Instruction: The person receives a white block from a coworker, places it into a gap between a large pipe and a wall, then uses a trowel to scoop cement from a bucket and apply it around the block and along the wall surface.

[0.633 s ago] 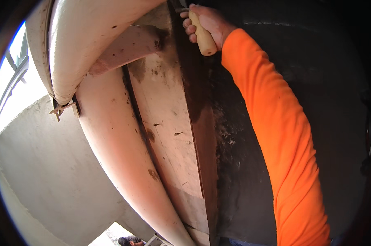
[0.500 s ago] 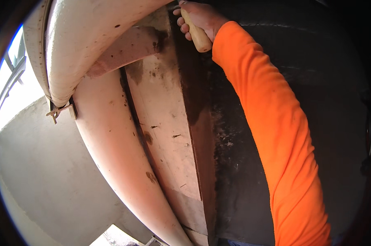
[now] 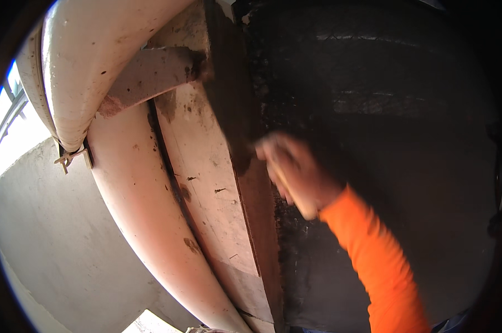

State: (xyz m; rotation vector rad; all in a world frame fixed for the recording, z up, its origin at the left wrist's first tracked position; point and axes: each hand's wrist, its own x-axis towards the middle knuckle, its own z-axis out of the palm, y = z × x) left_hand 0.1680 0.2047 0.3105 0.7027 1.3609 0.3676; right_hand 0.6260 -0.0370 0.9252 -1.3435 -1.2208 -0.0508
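My right hand [image 3: 303,166], blurred by motion, is closed around a tool with a pale wooden handle [image 3: 296,191]. The tool's working end cannot be made out at the fingertips. It is beside a narrow brown strip [image 3: 260,222] that runs along the edge of a black-coated surface [image 3: 389,183]. The strip's upper part [image 3: 229,83] is dark, and a dark patch reaches down to near my fingers. An orange sleeve [image 3: 376,261] covers my right arm. My left hand is out of view.
To the left stand a thick pale pipe [image 3: 145,183] and a larger curved one [image 3: 90,66], with a flat brace [image 3: 151,75] near them. A stained pale panel [image 3: 206,172] lies between pipe and strip. A small metal bracket [image 3: 68,158] sits by a grey wall [image 3: 68,233].
My right hand has come down from the top of the picture along the strip, still gripping the tool. The pipes and panel have shifted slightly left in view.
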